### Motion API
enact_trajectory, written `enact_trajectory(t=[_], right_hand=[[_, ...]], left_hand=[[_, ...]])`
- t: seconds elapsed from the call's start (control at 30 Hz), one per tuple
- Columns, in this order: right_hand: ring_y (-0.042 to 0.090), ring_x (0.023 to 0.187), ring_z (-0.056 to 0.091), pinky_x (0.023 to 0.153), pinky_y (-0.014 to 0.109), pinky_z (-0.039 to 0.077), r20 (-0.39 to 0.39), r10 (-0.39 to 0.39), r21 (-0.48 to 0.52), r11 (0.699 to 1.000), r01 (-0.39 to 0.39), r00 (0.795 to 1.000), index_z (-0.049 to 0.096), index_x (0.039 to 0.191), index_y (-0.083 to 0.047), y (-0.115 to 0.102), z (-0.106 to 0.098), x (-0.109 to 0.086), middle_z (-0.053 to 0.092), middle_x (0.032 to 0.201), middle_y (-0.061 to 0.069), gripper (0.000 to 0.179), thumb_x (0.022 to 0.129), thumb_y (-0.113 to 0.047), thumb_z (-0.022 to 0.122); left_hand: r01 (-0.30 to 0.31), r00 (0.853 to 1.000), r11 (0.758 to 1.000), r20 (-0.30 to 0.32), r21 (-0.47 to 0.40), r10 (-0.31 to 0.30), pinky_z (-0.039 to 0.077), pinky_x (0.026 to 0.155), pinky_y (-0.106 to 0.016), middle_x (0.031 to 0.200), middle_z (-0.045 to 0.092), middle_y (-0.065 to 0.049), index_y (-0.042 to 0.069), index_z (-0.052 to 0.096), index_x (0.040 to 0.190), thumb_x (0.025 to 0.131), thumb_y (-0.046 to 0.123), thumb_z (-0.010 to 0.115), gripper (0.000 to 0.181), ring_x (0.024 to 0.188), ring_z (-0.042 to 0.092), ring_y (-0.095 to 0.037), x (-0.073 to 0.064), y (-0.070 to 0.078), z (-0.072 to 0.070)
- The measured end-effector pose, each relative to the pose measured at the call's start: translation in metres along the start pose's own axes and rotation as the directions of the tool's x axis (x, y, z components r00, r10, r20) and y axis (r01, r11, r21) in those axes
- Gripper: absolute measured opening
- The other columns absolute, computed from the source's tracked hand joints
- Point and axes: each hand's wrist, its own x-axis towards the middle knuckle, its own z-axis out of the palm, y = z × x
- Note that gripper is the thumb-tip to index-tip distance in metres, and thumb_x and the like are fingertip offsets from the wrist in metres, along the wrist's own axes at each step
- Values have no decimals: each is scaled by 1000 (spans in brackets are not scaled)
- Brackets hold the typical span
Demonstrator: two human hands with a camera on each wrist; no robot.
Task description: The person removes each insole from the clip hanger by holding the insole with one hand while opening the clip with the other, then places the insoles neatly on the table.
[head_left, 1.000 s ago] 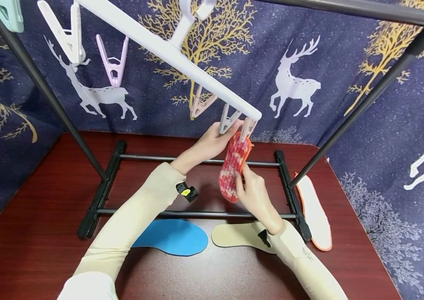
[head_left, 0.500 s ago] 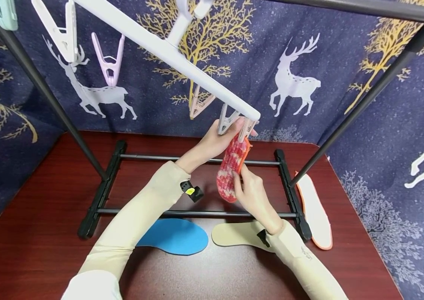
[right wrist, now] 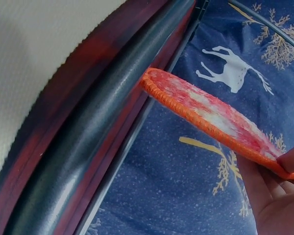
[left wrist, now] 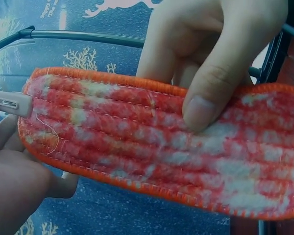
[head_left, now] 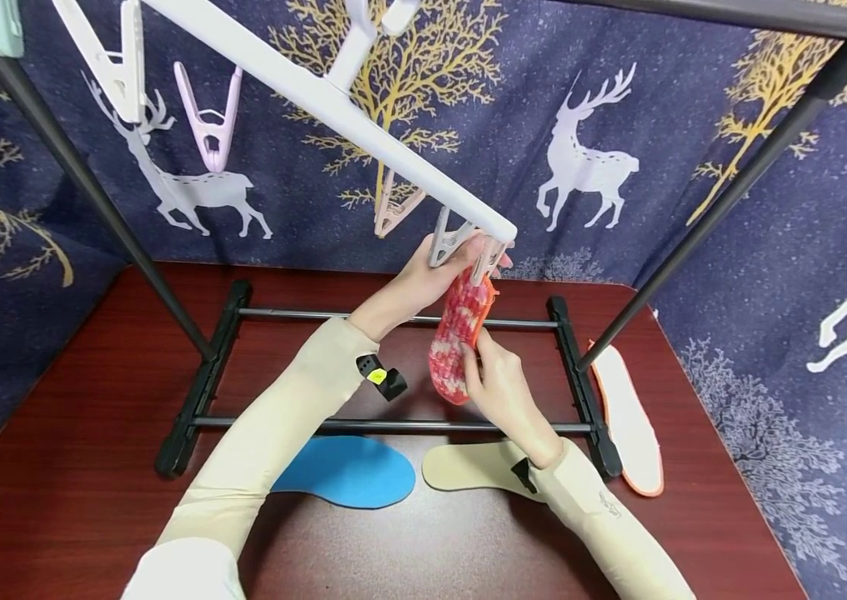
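A red-and-white knitted insole (head_left: 461, 333) with an orange stitched edge hangs upright below the end of a white hanger. A pale pink clip (head_left: 485, 263) meets its upper end; in the left wrist view, the clip's tip (left wrist: 14, 103) overlaps that end. My left hand (head_left: 423, 279) grips this clip, with fingertips showing on its far side and the palm partly behind it. My right hand (head_left: 504, 387) pinches the insole's side edge, thumb on the knitted face and fingers behind, as the right wrist view also shows. Beside the left hand hangs a grey clip (head_left: 449, 240).
The white hanger bar (head_left: 386, 146) slants overhead with several other clips, among them a lilac one (head_left: 212, 125). A black rack base (head_left: 393, 427) frames the work. A blue insole (head_left: 356, 472), a beige insole (head_left: 468, 468) and a white insole (head_left: 632, 425) lie on the table.
The hanger, its clips and the red insole have shifted slightly left. More of the left fingertips shows right of the clip. Right hand keeps its pinch and moves slightly left with the insole.
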Motion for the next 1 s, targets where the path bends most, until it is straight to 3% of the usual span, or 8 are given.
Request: enact_trajectory(t=[0.27, 0.47, 0.53, 0.57, 0.77, 0.8, 1.0], right_hand=[[16, 62, 62, 51, 30, 50, 0, -6, -3, 1000, 6, 1000, 57, 105, 0, 0, 1, 0, 63, 75, 10, 12, 94, -6, 58], [18, 63, 62, 51, 31, 50, -6, -13, -6, 1000, 13, 1000, 57, 105, 0, 0, 1, 0, 64, 75, 11, 13, 94, -6, 59], [18, 62, 61, 51, 31, 50, -6, -13, -4, 1000, 13, 1000, 57, 104, 1, 0, 0, -1, 63, 74, 11, 13, 93, -5, 59], [18, 61, 62, 51, 31, 50, -5, -12, -1, 1000, 12, 1000, 57, 104, 1, 0, 0, -1, 63, 74, 11, 13, 94, -5, 59], [17, 62, 62, 51, 31, 50, -5, -14, 1, 1000, 14, 1000, 57, 104, 1, 1, 1, -2, 63, 74, 11, 12, 94, -6, 59], [17, 62, 62, 51, 30, 50, -7, -17, -1, 1000, 17, 1000, 57, 104, 1, 1, 1, -2, 63, 74, 11, 12, 93, -5, 59], [15, 61, 60, 50, 28, 48, -1, -18, 6, 1000, 18, 1000, 57, 104, 0, 2, 1, -1, 62, 73, 9, 11, 94, -7, 58]], left_hand=[[6, 999, 999, -32, 49, -4, 58, 84, -42, 119, 63, -27, 3, 53, 136, 74, 68, 58, 91, 107, 67, -27, -1, 1, -1], [11, 1000, 998, -26, 55, -9, 57, 87, -41, 121, 64, -23, 3, 53, 136, 74, 70, 60, 91, 103, 69, -26, -2, 0, -3], [14, 1000, 999, -27, 49, -13, 56, 87, -41, 121, 64, -23, 2, 53, 136, 74, 71, 61, 93, 100, 69, -25, -3, 0, -3], [16, 1000, 999, -28, 36, -15, 56, 87, -42, 121, 63, -24, 2, 52, 136, 79, 67, 61, 87, 98, 70, -25, -4, 0, -2], [14, 1000, 998, -17, -54, -15, 57, 83, -46, 121, 59, -31, -1, 48, 139, 80, 62, 65, 88, 92, 70, -20, -5, -2, 0], [16, 1000, 998, -16, -60, -17, 57, 83, -47, 122, 58, -33, -1, 48, 139, 74, 66, 66, 95, 92, 70, -20, -5, -2, 0], [39, 997, 999, -70, -3, -39, 55, 90, -39, 123, 62, -25, 4, 51, 138, 69, 72, 65, 98, 102, 68, -20, -5, -3, -1]])
